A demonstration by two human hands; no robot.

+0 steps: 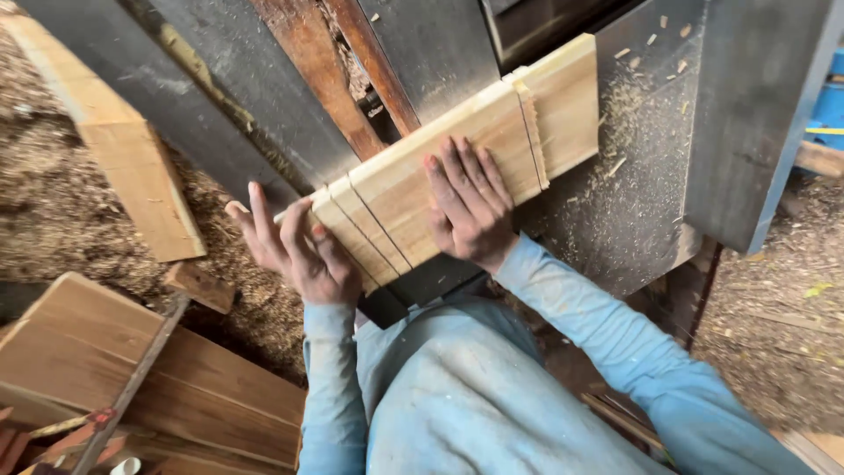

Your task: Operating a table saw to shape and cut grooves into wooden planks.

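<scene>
Nearest you are your pale blue sleeves, running up from the bottom edge. Your left hand (294,251) sits at the near end of the board (457,163), fingers (259,215) spread and lying open against its end and edge; they press rather than grip, and nothing is closed inside them. Your right hand (470,207) lies flat on top of the board, palm down, fingers together and stretched out, also holding nothing, only bearing on the wood.

The board is pale, cut across by thin dark lines near both ends, and lies slantwise on the dark metal surface (633,202), its far end reaching up to the right. Chips and sawdust are scattered on that surface just beside the board.

To your left, planks (79,352) lie on the floor (44,211), which is thick with sawdust, and a longer plank (132,167) lies beyond them. Past the board, a rusty strip (316,70) runs between the grey metal plates.
</scene>
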